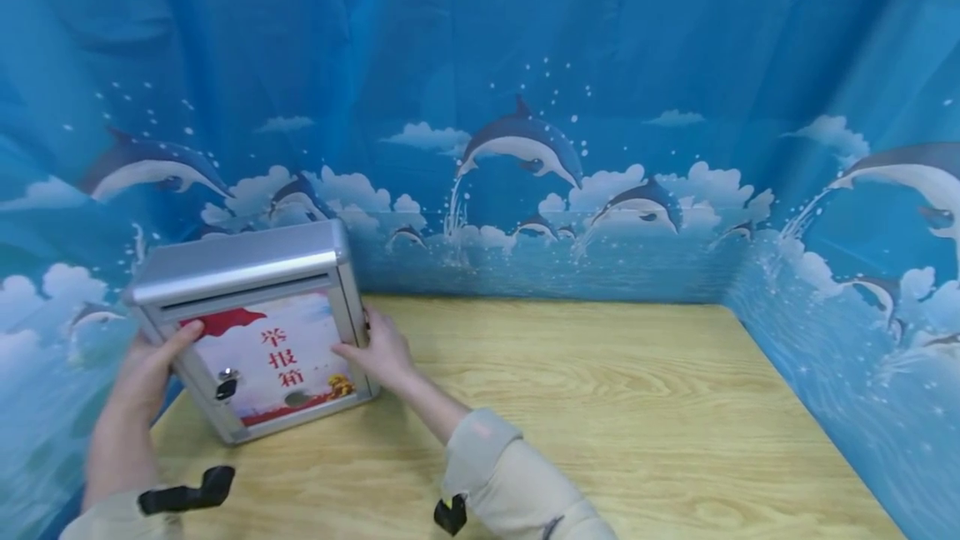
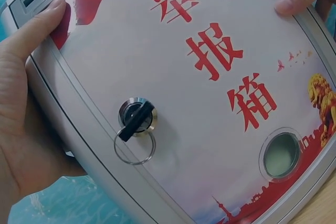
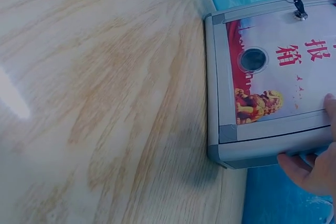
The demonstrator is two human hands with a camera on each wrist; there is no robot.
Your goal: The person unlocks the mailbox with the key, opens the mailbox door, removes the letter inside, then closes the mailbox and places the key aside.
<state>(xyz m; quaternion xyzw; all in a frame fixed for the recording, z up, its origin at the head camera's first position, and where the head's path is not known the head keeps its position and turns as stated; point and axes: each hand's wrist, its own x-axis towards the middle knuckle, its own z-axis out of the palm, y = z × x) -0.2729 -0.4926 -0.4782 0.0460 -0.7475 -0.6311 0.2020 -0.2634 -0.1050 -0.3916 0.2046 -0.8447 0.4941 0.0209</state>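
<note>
Between both hands is a silver metal report box point(image 1: 247, 257) with a slot along its upper front and red Chinese characters on a white panel. My left hand point(image 1: 146, 365) grips its left side, thumb laid on the front panel. On the opposite side my right hand point(image 1: 384, 348) holds the box, thumb on the front edge and fingers round the side. The box leans, its lower edge near the tabletop; whether it touches cannot be told. A key point(image 2: 137, 120) with a ring sits in the lock on the front, and a round window point(image 2: 282, 154) shows near the bottom.
A wood-grain table point(image 1: 600, 407) stretches to the right of the box. Blue curtains point(image 1: 420, 40) printed with dolphins and clouds hang behind the table and along both sides. Black straps or mounts point(image 1: 187, 494) are on the wrists.
</note>
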